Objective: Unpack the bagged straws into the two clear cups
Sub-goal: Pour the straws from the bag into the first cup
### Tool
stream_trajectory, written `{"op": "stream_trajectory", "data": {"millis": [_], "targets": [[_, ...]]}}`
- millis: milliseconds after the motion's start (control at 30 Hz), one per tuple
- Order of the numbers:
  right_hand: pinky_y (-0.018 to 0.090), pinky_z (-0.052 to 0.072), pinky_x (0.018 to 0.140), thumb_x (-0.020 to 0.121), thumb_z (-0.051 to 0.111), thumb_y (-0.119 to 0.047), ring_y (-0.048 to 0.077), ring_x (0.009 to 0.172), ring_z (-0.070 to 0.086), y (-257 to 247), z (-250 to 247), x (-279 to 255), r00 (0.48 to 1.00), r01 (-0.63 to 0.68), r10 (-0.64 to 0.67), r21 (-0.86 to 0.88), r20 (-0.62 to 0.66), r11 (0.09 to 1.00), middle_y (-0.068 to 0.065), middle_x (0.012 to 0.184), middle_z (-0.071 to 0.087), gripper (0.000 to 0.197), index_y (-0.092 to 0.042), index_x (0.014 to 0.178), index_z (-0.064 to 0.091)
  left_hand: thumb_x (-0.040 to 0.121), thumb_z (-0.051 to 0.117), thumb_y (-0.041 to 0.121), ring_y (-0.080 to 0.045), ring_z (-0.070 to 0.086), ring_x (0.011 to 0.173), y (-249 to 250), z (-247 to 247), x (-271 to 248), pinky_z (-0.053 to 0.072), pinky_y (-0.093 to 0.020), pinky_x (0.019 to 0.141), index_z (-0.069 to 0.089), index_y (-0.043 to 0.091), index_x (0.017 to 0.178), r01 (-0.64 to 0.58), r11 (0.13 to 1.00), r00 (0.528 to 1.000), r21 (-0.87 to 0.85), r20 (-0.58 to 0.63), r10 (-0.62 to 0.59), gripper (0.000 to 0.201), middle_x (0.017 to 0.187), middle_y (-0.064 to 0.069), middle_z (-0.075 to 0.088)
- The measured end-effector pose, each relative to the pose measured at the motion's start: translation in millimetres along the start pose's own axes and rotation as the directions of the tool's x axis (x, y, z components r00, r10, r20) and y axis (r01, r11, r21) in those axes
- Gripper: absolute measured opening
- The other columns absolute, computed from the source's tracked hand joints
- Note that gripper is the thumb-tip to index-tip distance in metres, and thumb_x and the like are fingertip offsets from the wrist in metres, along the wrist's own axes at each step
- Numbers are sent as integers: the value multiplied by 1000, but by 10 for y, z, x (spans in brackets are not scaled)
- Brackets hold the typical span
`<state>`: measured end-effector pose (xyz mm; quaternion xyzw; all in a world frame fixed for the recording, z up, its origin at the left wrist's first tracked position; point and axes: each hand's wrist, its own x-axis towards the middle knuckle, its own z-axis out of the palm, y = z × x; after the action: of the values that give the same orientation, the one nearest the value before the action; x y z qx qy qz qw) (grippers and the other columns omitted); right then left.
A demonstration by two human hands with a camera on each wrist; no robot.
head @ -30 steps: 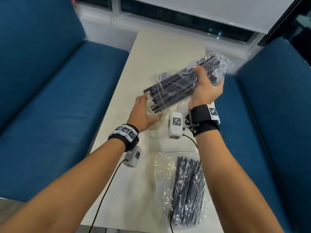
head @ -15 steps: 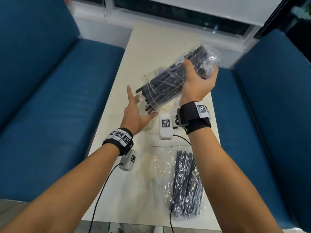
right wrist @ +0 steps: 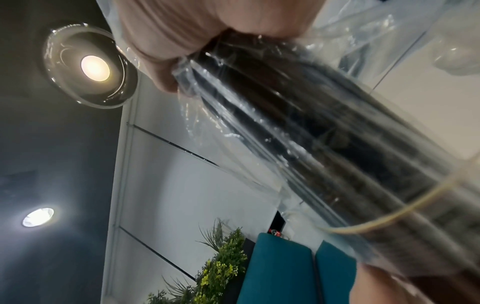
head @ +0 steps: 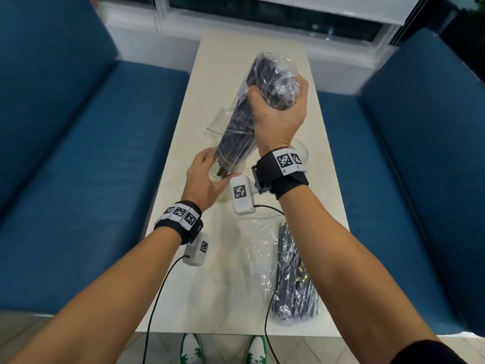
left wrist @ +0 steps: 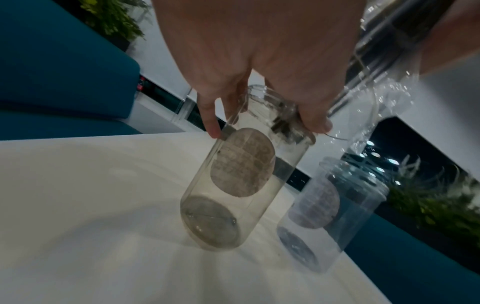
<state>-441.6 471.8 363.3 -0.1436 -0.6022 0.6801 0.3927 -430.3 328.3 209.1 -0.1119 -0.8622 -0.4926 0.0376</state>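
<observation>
My right hand (head: 277, 94) grips a clear bag of black straws (head: 244, 119) near its upper end and holds it steeply tilted. The bag's lower end points into the mouth of a clear cup (left wrist: 246, 174) that stands on the white table (head: 183, 122). My left hand (head: 210, 166) holds that cup around its rim, and its fingers (left wrist: 210, 115) curl over the edge. Straw tips (left wrist: 284, 127) show just inside the mouth. A second clear cup (left wrist: 335, 211) stands empty beside it. In the right wrist view my right hand (right wrist: 207, 30) clasps the wrapped straws (right wrist: 311, 144).
A second bag of black straws (head: 291, 271) lies flat on the near right part of the table. Blue benches (head: 91, 153) flank the narrow table on both sides. Wrist-camera cables (head: 157, 298) hang over the near edge. A window wall closes the far end.
My right hand swung the bag from a slanted, near-level hold to steeply upright, bringing its lower end to the cup's mouth. My left hand, open before, now grips the cup's rim.
</observation>
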Motion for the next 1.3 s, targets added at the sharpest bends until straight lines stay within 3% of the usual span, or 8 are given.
{"op": "stream_trajectory", "data": {"millis": [100, 167, 333, 600, 833, 1000, 1167, 1300], "targets": [[46, 65, 85, 72, 87, -2, 29, 92, 75, 4, 23, 19, 1000, -18, 18, 1, -22, 1000, 16, 107, 73, 56, -4, 123, 62, 77, 95, 32, -14, 57, 123, 4, -88, 22, 55, -46, 109, 65, 16, 141, 67, 997, 998, -38, -9, -68, 72, 136, 2, 59], [45, 66, 84, 72, 86, -1, 28, 90, 76, 9, 47, 24, 999, -32, 32, 6, -29, 999, 16, 105, 74, 56, -5, 122, 62, 76, 96, 31, -13, 56, 118, 36, -134, 52, 53, -40, 108, 64, 15, 135, 92, 996, 996, -19, 12, -91, 69, 129, 5, 55], [37, 66, 84, 74, 86, -2, 18, 87, 76, 3, 125, 6, 999, -10, 11, -12, 33, 1000, 13, 105, 74, 54, -6, 121, 62, 72, 98, 31, -17, 51, 118, 124, -263, 224, 48, -36, 103, 52, 9, 138, 222, 973, 954, 55, 192, -229, 83, 129, 3, 42], [29, 62, 83, 76, 87, -2, 19, 92, 74, 29, 96, 49, 989, 28, -26, -14, 143, 1000, 12, 107, 72, 51, -11, 119, 61, 71, 95, 50, -17, 52, 105, 143, -405, 360, 50, -39, 102, 59, 15, 135, 96, 970, 926, 223, 337, -169, 82, 122, 5, 40], [23, 59, 82, 77, 85, 3, 14, 91, 74, 102, 32, 46, 995, -10, 6, 33, 99, 999, 11, 107, 72, 51, -15, 117, 60, 73, 95, 54, -16, 53, 130, -21, -264, 114, 49, -43, 112, 36, 27, 155, 59, 998, 981, -31, 186, -52, 104, 145, 4, 47], [34, 64, 86, 77, 85, 1, 27, 97, 75, 143, 20, 16, 999, -32, 29, 61, 36, 998, 16, 112, 72, 54, -8, 124, 60, 85, 87, 53, -13, 42, 151, -41, -185, 8, 38, -37, 120, -8, 35, 171, 47, 996, 986, -80, 162, -33, 130, 170, 3, 37], [37, 64, 91, 74, 92, -10, 21, 102, 73, 216, 10, -24, 987, -47, 51, -27, 155, 999, 11, 117, 71, 63, -10, 127, 58, 97, 76, 32, -13, 48, 131, -41, -152, 6, 45, -37, 119, 19, 24, 170, -29, 999, 981, 21, 193, 25, 93, 160, -2, 29], [47, 62, 95, 64, 100, -31, 25, 110, 72, 218, 23, 35, 945, -67, 97, -106, 312, 992, 8, 121, 71, 78, -16, 128, 58, 96, 61, 62, -35, 56, 130, -74, -157, 67, 50, -54, 114, 33, 30, 158, -26, 994, 966, 108, 258, -3, 75, 162, 4, 21]]}}
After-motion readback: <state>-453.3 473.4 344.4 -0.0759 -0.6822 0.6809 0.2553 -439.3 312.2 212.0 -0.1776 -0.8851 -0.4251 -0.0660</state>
